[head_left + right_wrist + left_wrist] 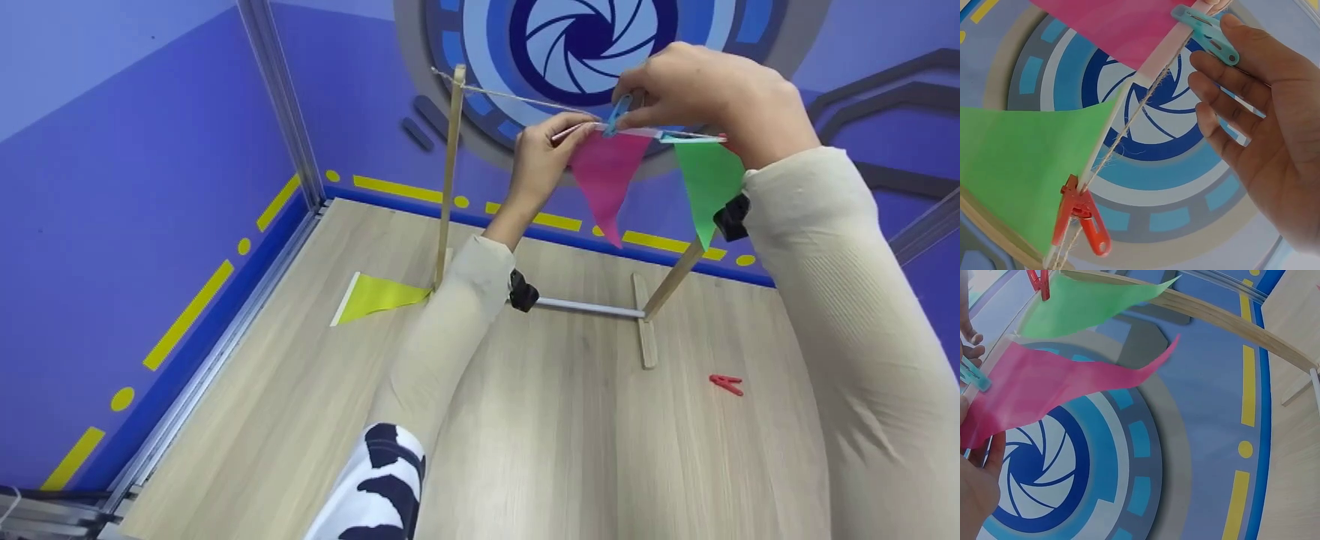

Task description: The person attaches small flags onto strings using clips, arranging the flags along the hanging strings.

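Near the top of a string line, my left hand [544,157] pinches the white upper edge of a pink pennant [611,169] between thumb and fingers. My right hand [705,86] holds a light-blue clothespin [617,116] by its handle end, thumb on one side and fingers on the other. The clothespin's jaws sit over the pennant's white edge and the string [1145,101]. Beside it a green pennant [701,176] hangs from the same string, with a red clothespin [1081,211] on its edge. The right hand partly hides that end in the head view.
Wooden posts [450,172] carry the string, joined low down by a white rod [589,307]; the right post stands on a wooden foot [649,352]. A yellow pennant [375,294] lies on the wood-grain table at left, a red clothespin [726,385] at right. A blue printed wall [360,97] rises behind.
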A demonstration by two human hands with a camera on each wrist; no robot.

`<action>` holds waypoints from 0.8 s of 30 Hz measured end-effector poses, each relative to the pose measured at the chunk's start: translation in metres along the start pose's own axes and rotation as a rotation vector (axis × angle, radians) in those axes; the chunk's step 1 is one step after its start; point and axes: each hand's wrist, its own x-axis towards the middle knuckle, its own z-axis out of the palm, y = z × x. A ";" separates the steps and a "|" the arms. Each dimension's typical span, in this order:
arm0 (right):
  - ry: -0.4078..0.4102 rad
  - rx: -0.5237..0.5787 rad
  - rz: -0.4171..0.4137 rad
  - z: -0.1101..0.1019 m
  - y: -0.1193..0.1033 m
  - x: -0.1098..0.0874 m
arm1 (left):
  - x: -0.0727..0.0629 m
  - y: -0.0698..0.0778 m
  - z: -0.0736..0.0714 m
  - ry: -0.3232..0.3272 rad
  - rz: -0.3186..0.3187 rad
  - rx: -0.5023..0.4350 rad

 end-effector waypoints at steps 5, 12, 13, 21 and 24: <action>0.020 0.002 -0.009 0.003 0.001 -0.003 | -0.001 -0.002 -0.001 -0.011 0.001 0.007; 0.063 0.015 -0.022 0.005 0.002 -0.008 | -0.005 -0.002 -0.003 -0.005 -0.034 -0.019; 0.070 0.016 -0.020 0.005 0.001 -0.008 | -0.006 -0.002 -0.003 0.001 -0.040 -0.022; 0.110 0.015 -0.018 0.008 -0.002 -0.018 | -0.010 -0.004 -0.010 0.074 -0.083 -0.049; 0.144 0.028 -0.043 0.010 -0.002 -0.025 | -0.013 -0.005 -0.013 0.100 -0.072 -0.080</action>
